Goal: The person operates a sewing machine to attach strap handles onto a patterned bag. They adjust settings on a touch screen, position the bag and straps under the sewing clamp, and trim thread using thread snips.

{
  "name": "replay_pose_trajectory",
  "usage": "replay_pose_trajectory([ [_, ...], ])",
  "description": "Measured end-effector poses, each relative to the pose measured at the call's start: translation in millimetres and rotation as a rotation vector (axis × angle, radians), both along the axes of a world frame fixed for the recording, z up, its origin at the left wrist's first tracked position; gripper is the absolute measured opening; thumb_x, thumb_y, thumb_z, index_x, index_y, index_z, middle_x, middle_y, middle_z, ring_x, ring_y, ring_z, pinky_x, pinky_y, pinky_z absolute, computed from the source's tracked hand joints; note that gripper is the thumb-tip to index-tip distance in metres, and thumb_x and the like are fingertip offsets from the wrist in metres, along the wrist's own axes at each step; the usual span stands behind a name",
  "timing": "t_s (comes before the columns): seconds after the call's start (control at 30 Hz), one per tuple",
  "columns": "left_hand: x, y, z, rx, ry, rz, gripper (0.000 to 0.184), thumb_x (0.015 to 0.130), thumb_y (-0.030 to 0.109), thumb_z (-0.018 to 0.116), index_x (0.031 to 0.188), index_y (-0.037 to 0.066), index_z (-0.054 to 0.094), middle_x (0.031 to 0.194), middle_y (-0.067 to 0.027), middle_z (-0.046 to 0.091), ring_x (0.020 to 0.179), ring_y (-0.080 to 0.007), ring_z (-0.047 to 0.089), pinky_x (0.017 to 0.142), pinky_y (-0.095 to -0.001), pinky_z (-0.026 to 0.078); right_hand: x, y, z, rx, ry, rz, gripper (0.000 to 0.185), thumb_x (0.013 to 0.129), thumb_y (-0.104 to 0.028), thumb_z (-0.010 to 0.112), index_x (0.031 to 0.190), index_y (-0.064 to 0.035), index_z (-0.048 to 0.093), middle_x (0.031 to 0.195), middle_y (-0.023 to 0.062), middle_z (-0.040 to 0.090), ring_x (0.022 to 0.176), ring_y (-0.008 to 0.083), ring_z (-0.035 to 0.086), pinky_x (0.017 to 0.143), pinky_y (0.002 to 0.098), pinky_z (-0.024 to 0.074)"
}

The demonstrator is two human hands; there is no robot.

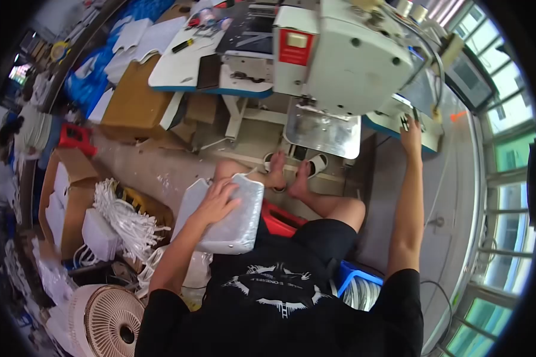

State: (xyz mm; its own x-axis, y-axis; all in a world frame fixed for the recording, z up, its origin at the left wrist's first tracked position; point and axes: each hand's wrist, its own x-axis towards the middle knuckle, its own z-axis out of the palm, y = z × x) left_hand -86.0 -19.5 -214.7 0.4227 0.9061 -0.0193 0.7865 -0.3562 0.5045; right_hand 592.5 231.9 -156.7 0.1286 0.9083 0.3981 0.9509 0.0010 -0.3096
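Observation:
A silvery-white padded pouch (pixel 244 217) with a boxy shape leans on my lap. My left hand (pixel 217 202) lies across it, fingers spread over its surface. To the right, my arm is stretched out to the sewing machine's table (pixel 429 140). There my right hand (pixel 410 134) has its fingers bent around a small dark item (pixel 415 113), too small to name. The big white sewing machine (pixel 363 59) stands in front of me, with a shiny metal plate (pixel 324 131) below its head.
On my left are an open cardboard box (pixel 71 172), a bundle of white cords (pixel 122 214) and a fan (pixel 110 321). A brown carton (pixel 131 98) stands by the left table (pixel 167 71), which holds small tools. A blue basket (pixel 360 273) sits by my right hip.

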Motion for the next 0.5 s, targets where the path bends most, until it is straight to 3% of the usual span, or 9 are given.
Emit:
replay_pose_trajectory([
  [0.17, 20, 31, 19, 0.052, -0.072, 0.224, 0.052, 0.103, 0.041, 0.063, 0.139, 0.004, 0.058, 0.144, -0.0264, 0.055, 0.125, -0.0481, 0.057, 0.108, -0.0493, 0.047, 14, 27, -15, -0.031, -0.079, 0.086, 0.053, 0.089, -0.005, 0.069, 0.141, -0.0104, 0.064, 0.140, 0.0217, 0.062, 0.127, 0.0450, 0.059, 0.105, 0.0504, 0.0496],
  [0.27, -14, 43, -2, -0.111, -0.086, 0.436, 0.048, 0.102, 0.041, 0.065, 0.128, 0.001, 0.064, 0.123, -0.0264, 0.066, 0.110, -0.0472, 0.063, 0.098, -0.0486, 0.051, -17, 0, 7, -0.011, -0.214, -0.067, 0.051, 0.089, -0.005, 0.071, 0.139, -0.0107, 0.066, 0.144, 0.0210, 0.060, 0.131, 0.0437, 0.058, 0.108, 0.0489, 0.0488],
  [0.3, -22, 43, -4, -0.073, -0.123, 0.471, 0.045, 0.101, 0.041, 0.067, 0.116, 0.000, 0.066, 0.109, -0.0233, 0.068, 0.101, -0.0432, 0.064, 0.091, -0.0480, 0.052, -27, -15, 11, -0.008, -0.220, -0.090, 0.051, 0.089, -0.005, 0.071, 0.139, -0.0107, 0.066, 0.144, 0.0210, 0.060, 0.131, 0.0437, 0.058, 0.108, 0.0489, 0.0488],
  [0.33, -30, 39, -5, -0.033, -0.166, 0.497, 0.044, 0.100, 0.042, 0.069, 0.105, -0.002, 0.067, 0.095, -0.0203, 0.069, 0.093, -0.0393, 0.066, 0.085, -0.0473, 0.052, -36, -31, 17, 0.044, -0.149, -0.027, 0.050, 0.089, -0.005, 0.072, 0.139, -0.0101, 0.066, 0.143, 0.0206, 0.061, 0.130, 0.0438, 0.058, 0.110, 0.0487, 0.0483],
  [0.4, -55, 35, -17, -0.135, -0.387, 0.557, 0.041, 0.102, 0.039, 0.069, 0.105, -0.002, 0.066, 0.090, -0.0198, 0.068, 0.082, -0.0330, 0.064, 0.076, -0.0432, 0.051, -40, -63, 24, 0.057, -0.010, 0.071, 0.047, 0.090, -0.006, 0.074, 0.137, -0.0092, 0.067, 0.140, 0.0189, 0.064, 0.127, 0.0411, 0.061, 0.109, 0.0469, 0.0493],
  [0.5, -66, 35, 22, -0.141, -0.350, 0.497, 0.038, 0.104, 0.036, 0.067, 0.102, -0.001, 0.063, 0.083, -0.0186, 0.065, 0.073, -0.0278, 0.061, 0.070, -0.0405, 0.049, -56, -118, 13, -0.002, 0.228, 0.212, 0.043, 0.092, -0.005, 0.075, 0.135, -0.0081, 0.069, 0.129, 0.0148, 0.071, 0.118, 0.0298, 0.069, 0.098, 0.0395, 0.0559],
])
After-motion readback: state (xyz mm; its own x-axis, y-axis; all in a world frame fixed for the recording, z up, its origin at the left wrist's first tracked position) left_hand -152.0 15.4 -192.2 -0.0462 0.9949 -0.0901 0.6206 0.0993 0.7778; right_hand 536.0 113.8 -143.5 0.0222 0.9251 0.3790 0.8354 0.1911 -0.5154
